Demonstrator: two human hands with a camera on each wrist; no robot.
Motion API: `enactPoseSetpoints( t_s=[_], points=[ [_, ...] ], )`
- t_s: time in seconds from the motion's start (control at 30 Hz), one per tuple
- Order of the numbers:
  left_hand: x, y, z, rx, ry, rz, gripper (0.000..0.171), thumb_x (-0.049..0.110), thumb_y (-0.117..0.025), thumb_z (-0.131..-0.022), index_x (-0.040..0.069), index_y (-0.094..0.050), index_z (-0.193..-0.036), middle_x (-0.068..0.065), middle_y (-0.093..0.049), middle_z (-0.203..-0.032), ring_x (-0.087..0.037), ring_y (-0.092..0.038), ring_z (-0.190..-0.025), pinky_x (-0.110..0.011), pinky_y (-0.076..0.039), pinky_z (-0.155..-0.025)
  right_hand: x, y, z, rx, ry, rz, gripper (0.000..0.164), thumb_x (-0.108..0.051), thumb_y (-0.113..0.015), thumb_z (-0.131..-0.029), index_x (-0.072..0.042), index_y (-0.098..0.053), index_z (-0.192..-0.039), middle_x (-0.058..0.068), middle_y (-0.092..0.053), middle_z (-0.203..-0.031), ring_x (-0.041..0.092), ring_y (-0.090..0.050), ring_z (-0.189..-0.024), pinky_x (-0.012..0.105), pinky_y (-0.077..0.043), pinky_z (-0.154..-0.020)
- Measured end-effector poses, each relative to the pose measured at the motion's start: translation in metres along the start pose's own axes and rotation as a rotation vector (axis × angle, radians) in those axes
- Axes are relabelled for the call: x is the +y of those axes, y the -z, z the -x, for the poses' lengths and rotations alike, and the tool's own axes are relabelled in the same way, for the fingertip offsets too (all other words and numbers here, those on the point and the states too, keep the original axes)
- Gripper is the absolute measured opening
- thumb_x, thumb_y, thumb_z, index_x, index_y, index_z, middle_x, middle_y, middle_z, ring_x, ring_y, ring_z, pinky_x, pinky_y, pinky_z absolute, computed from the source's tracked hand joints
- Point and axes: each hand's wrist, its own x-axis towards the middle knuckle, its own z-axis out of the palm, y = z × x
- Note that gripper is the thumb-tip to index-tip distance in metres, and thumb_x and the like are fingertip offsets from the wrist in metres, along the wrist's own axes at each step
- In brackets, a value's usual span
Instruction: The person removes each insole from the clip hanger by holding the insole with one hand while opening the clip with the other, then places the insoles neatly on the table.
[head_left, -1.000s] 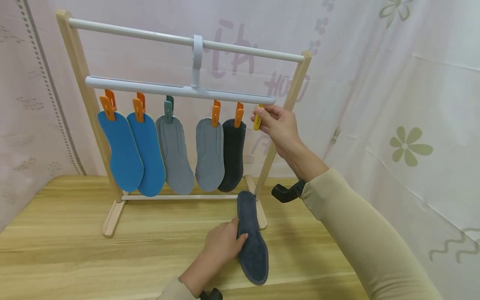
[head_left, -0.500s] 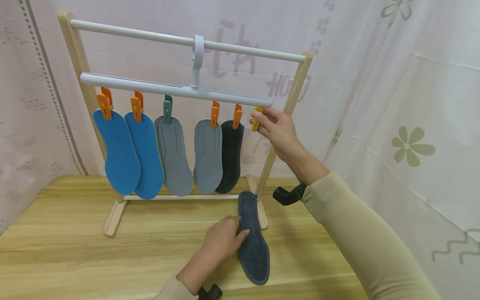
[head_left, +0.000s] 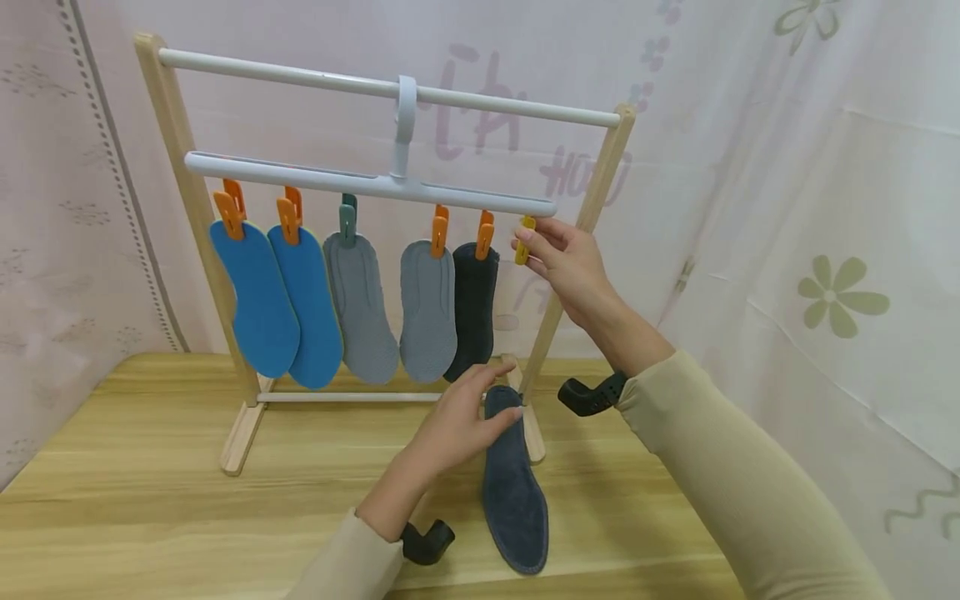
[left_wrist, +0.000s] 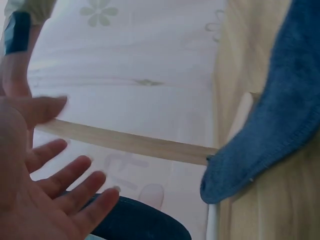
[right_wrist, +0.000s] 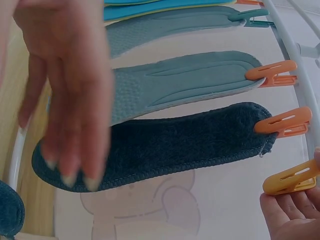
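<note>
My left hand [head_left: 457, 421], fingers spread, has nothing in its grasp and overlaps the upper end of a dark grey insole [head_left: 514, 508] in the head view. In the left wrist view, that insole [left_wrist: 265, 125] lies on the table, apart from the fingers. High on the right, my right hand [head_left: 573, 262] pinches a yellow clothes peg [head_left: 524, 242] just under the hanger bar's right end. Beside it hangs a black insole [head_left: 474, 308] in an orange peg [right_wrist: 282, 121]. Two grey insoles [head_left: 427, 312] and two blue insoles [head_left: 255, 300] hang farther left.
A white hanger [head_left: 330, 179] hooks over the top rod [head_left: 300, 77] of a wooden-legged rack. The rack's feet [head_left: 242, 440] stand on the wood-grain table [head_left: 337, 475]. A patterned curtain [head_left: 787, 208] surrounds it behind and at right.
My left hand has let go of the dark grey insole and lifted up and forward, its fingers spreading. The right hand still pinches the yellow peg. The hanging insoles swing slightly.
</note>
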Motion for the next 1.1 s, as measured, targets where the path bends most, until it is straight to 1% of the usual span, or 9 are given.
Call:
enactPoseSetpoints(
  t_s=[0.07,0.13,0.23,0.43,0.57,0.7,0.8,0.93,1.1],
  points=[
    [0.000,0.003,-0.005,-0.013,-0.020,0.055,0.061,0.035,-0.070,-0.096,0.022,-0.047,-0.151,-0.002,-0.051,-0.150,-0.023,-0.052,-0.138,-0.047,-0.051,-0.106,0.000,0.001,0.000,-0.004,0.004,0.014,0.051,-0.023,-0.060,-0.103,-0.003,-0.048,-0.148,0.019,-0.053,-0.150,0.032,-0.057,-0.135,0.042,-0.045,-0.113],
    [0.000,0.004,-0.008,-0.022,-0.013,0.097,0.062,0.037,-0.070,-0.095,0.025,-0.046,-0.151,-0.001,-0.047,-0.155,-0.024,-0.047,-0.143,-0.049,-0.049,-0.109,0.000,0.002,0.001,0.002,0.003,0.022,0.051,-0.023,-0.060,-0.103,-0.003,-0.049,-0.148,0.019,-0.053,-0.149,0.032,-0.056,-0.135,0.042,-0.045,-0.114],
    [-0.001,0.004,-0.012,-0.007,-0.003,0.121,0.064,0.039,-0.070,-0.095,0.023,-0.045,-0.152,-0.002,-0.043,-0.157,-0.027,-0.043,-0.146,-0.053,-0.046,-0.111,0.000,0.003,0.002,0.015,0.000,0.034,0.050,-0.024,-0.061,-0.102,-0.003,-0.051,-0.147,0.019,-0.055,-0.147,0.034,-0.056,-0.135,0.043,-0.045,-0.114],
    [-0.004,0.008,-0.015,0.091,0.053,0.145,0.065,0.035,-0.070,-0.096,0.019,-0.042,-0.153,-0.006,-0.040,-0.159,-0.029,-0.039,-0.148,-0.055,-0.041,-0.115,-0.002,0.003,0.003,0.013,-0.006,0.033,0.051,-0.023,-0.061,-0.102,-0.003,-0.050,-0.147,0.019,-0.054,-0.148,0.035,-0.056,-0.136,0.044,-0.045,-0.114],
    [-0.005,0.014,-0.015,0.154,0.120,0.159,0.072,0.040,-0.069,-0.096,0.020,-0.036,-0.157,-0.009,-0.037,-0.161,-0.032,-0.036,-0.150,-0.057,-0.038,-0.117,-0.003,0.002,0.003,0.020,-0.012,0.023,0.049,-0.022,-0.062,-0.102,-0.002,-0.051,-0.146,0.020,-0.055,-0.147,0.035,-0.057,-0.135,0.043,-0.046,-0.113],
    [-0.006,0.016,-0.014,0.155,0.187,0.162,0.085,0.046,-0.069,-0.094,0.025,-0.022,-0.162,-0.009,-0.028,-0.166,-0.033,-0.031,-0.152,-0.060,-0.036,-0.118,-0.003,0.002,0.003,0.027,-0.026,0.027,0.049,-0.022,-0.063,-0.101,-0.003,-0.052,-0.145,0.020,-0.057,-0.144,0.034,-0.059,-0.133,0.043,-0.047,-0.112],
    [-0.007,0.015,-0.014,0.148,0.207,0.162,0.089,0.047,-0.069,-0.094,0.026,-0.016,-0.163,-0.009,-0.024,-0.168,-0.034,-0.028,-0.154,-0.061,-0.035,-0.118,-0.003,0.003,0.003,0.028,-0.029,0.027,0.048,-0.022,-0.063,-0.101,-0.003,-0.054,-0.144,0.022,-0.057,-0.144,0.034,-0.059,-0.132,0.042,-0.047,-0.112],
    [-0.009,0.014,-0.015,0.165,0.221,0.154,0.090,0.049,-0.067,-0.095,0.025,-0.015,-0.164,-0.007,-0.021,-0.169,-0.032,-0.025,-0.155,-0.060,-0.032,-0.120,-0.003,0.003,0.004,0.034,-0.026,0.034,0.045,-0.021,-0.063,-0.101,-0.003,-0.055,-0.142,0.022,-0.058,-0.142,0.035,-0.059,-0.132,0.042,-0.048,-0.111],
    [-0.009,0.016,-0.015,0.240,0.236,0.155,0.087,0.049,-0.065,-0.096,0.020,-0.018,-0.163,-0.008,-0.021,-0.169,-0.033,-0.026,-0.155,-0.058,-0.031,-0.121,-0.003,0.004,0.005,0.036,-0.018,0.044,0.046,-0.021,-0.062,-0.101,-0.002,-0.055,-0.143,0.021,-0.059,-0.141,0.034,-0.060,-0.131,0.041,-0.048,-0.111]
  ],
)
